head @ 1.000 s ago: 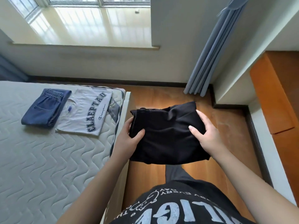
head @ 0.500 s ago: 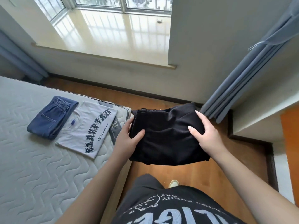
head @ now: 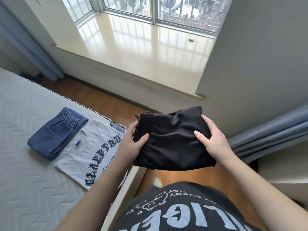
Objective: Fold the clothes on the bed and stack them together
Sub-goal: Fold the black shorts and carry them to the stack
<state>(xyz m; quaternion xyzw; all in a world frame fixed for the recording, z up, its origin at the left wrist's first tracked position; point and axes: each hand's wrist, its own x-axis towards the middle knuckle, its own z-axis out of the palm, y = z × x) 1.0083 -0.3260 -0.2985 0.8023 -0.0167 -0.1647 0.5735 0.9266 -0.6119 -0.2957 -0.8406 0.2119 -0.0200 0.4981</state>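
Observation:
A folded black garment (head: 171,140) hangs in the air above the wooden floor, just right of the bed's edge. My left hand (head: 131,144) grips its left side with the thumb on top. My right hand (head: 212,140) grips its right side the same way. On the quilted mattress (head: 25,172) lie a folded white T-shirt (head: 93,155) with dark blue letters and folded blue denim trousers (head: 56,134), side by side and touching.
A wide window sill (head: 141,47) runs along the far wall. Blue-grey curtains (head: 266,139) hang at the right, and another curtain (head: 31,50) hangs at the left. Wooden floor (head: 183,174) lies between the bed and the wall. A shoe (head: 157,182) shows below the garment.
The view has turned up and left toward the window. Both hands keep the same hold on the black garment, which stays level in front of me.

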